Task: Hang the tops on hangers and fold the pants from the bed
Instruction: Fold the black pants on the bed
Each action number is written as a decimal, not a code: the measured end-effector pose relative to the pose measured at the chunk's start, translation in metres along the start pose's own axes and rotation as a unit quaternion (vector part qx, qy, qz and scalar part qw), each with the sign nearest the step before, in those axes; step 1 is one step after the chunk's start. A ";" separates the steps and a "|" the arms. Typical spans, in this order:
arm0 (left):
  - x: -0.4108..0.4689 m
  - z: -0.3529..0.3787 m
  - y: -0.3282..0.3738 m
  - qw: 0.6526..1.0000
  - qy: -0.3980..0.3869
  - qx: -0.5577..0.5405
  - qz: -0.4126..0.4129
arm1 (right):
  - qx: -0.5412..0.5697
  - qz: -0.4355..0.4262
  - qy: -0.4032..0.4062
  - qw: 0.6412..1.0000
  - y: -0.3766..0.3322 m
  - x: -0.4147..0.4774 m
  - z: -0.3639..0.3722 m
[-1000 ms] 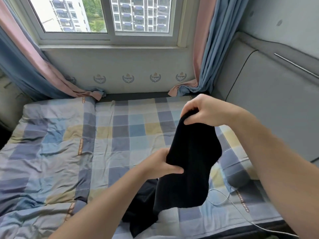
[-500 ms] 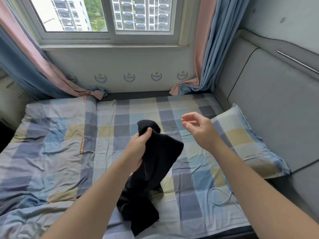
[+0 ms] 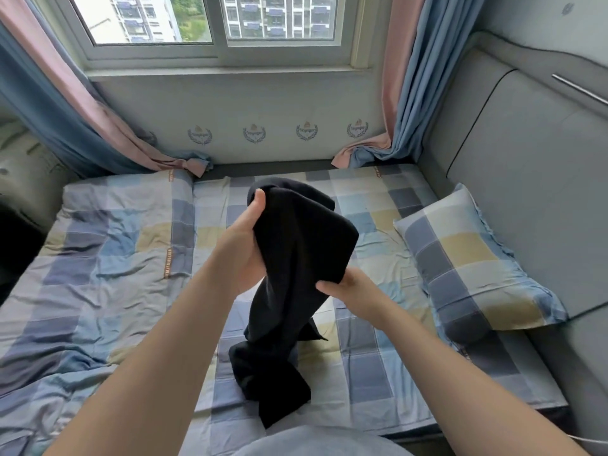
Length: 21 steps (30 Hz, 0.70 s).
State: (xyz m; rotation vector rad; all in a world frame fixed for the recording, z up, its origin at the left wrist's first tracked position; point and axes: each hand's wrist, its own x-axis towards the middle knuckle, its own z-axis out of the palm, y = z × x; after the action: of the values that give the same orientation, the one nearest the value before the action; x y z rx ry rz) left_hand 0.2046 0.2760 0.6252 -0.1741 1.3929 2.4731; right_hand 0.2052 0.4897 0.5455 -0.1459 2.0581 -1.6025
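A black garment (image 3: 296, 258) hangs in the air over the middle of the bed (image 3: 108, 258), its lower end bunched on the checked sheet. My left hand (image 3: 245, 248) grips its upper left edge, thumb up on the cloth. My right hand (image 3: 348, 289) holds the right side lower down, fingers tucked under the fabric. I cannot tell whether it is a top or pants. No hanger is in view.
A checked pillow (image 3: 467, 258) lies at the right against the grey padded headboard (image 3: 526, 159). A crumpled checked quilt (image 3: 82, 291) covers the left half. Curtains (image 3: 404, 93) hang down both sides of the window. A white cable (image 3: 589, 439) shows at the lower right.
My right hand let go of the garment's top, then came down and took hold of its right side. My left hand moved up to grip the top edge.
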 end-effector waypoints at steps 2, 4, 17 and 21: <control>0.002 -0.007 -0.001 0.999 -0.018 0.019 0.031 | -0.010 -0.013 0.038 0.999 -0.004 -0.001 -0.004; 0.003 -0.013 -0.009 0.997 -0.032 0.045 0.048 | 0.016 -0.030 0.061 0.998 -0.012 -0.001 -0.009; -0.005 -0.018 -0.095 0.927 0.047 0.366 -0.060 | 0.164 -0.127 0.163 0.964 -0.079 0.006 -0.035; -0.004 -0.012 -0.078 0.954 0.051 0.294 -0.034 | 0.183 -0.097 0.106 0.973 -0.055 0.003 -0.036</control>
State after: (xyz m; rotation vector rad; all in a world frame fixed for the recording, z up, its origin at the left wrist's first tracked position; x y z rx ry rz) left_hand 0.2326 0.3031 0.5559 -0.2127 2.0538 1.9094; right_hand 0.1736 0.5037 0.6012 -0.0448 1.9040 -2.1726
